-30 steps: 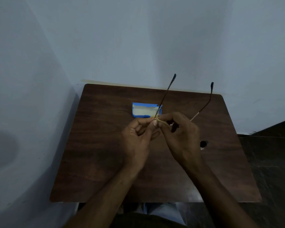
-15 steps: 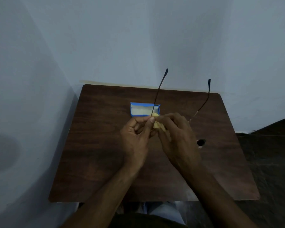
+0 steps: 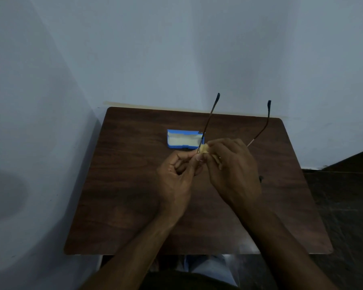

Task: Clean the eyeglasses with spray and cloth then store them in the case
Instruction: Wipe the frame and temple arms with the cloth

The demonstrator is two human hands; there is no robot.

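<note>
Over the wooden table, left hand pinches eyeglasses, right hand pinches cloth, temples pointing away toward wall.

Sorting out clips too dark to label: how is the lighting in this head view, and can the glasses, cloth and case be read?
Head view: dim, underexposed, bluish cast on the wall; wide-angle bend in the table edges; eyeglasses temples thin but traceable, lenses hidden behind the left hand and right hand; yellow cloth and blue case readable.
</note>
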